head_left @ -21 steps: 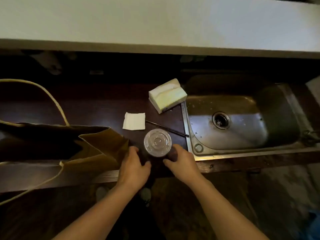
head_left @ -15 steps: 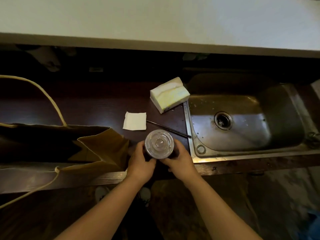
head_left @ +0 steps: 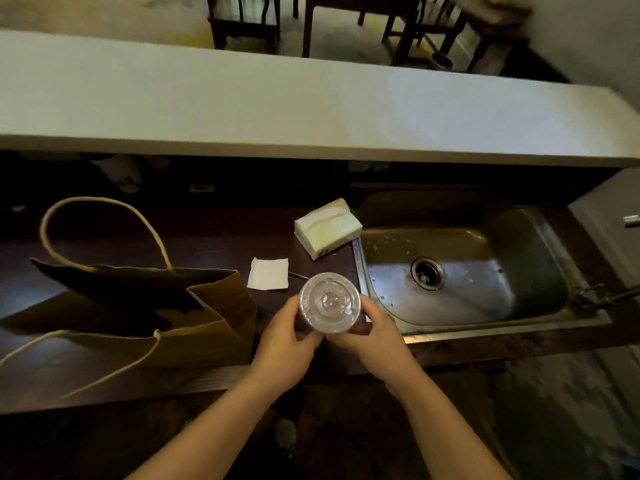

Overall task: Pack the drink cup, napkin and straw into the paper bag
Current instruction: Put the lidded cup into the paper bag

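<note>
Head view shows the left hand (head_left: 282, 344) and right hand (head_left: 375, 336) both clasping the clear lidded drink cup (head_left: 329, 302) above the counter edge, between the open paper bag (head_left: 207, 323) and sink (head_left: 485, 306), napkin (head_left: 268, 274) just behind.

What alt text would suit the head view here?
Both hands, left hand and right hand, grip a lidded clear cup above a dark counter, between an open paper bag and a steel sink. A white napkin lies behind it.
</note>
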